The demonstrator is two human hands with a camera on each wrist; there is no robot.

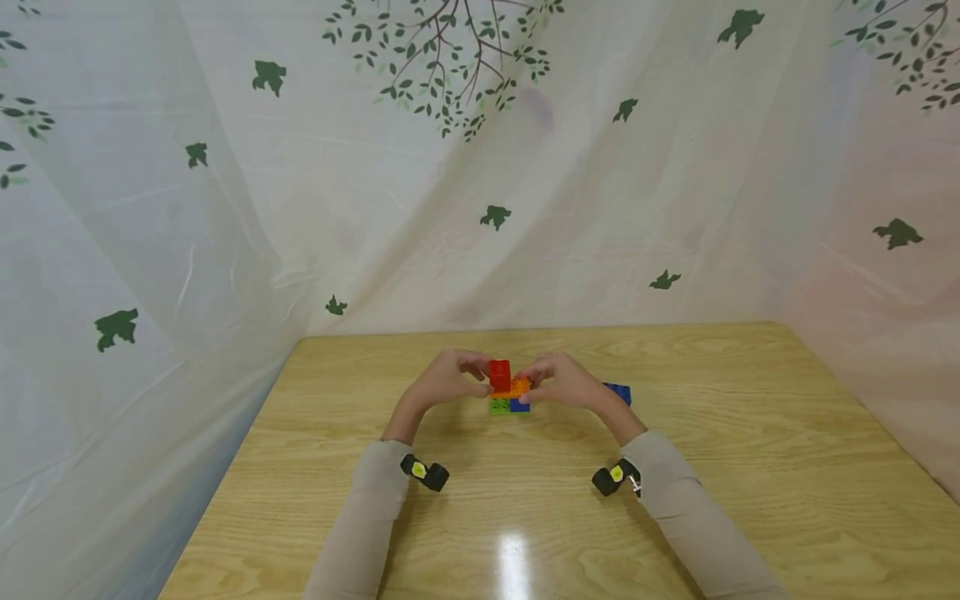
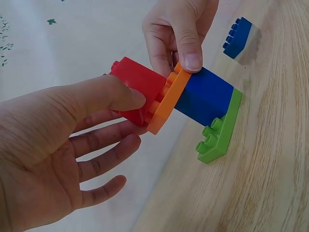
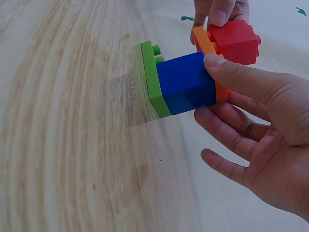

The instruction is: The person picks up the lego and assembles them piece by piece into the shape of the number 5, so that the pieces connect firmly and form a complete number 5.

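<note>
A small brick stack stands on the wooden table point(image 1: 720, 467): a green plate point(image 1: 498, 407) at the bottom, a blue brick point(image 1: 520, 406), an orange plate point(image 1: 521, 386) and a red brick point(image 1: 499, 375) on top. My left hand point(image 1: 480, 380) pinches the red brick point(image 2: 137, 82) between thumb and fingers. My right hand point(image 1: 529, 388) pinches the orange plate point(image 3: 205, 41), its thumb lying over the edge of the blue brick point(image 3: 186, 82). In the left wrist view the green plate point(image 2: 219, 133) sticks out beside the blue brick point(image 2: 205, 96).
A loose blue brick point(image 1: 618, 392) lies on the table just right of my right hand, also in the left wrist view as the blue brick point(image 2: 239, 37). A white curtain with a leaf print point(image 1: 480, 167) closes off the back and both sides.
</note>
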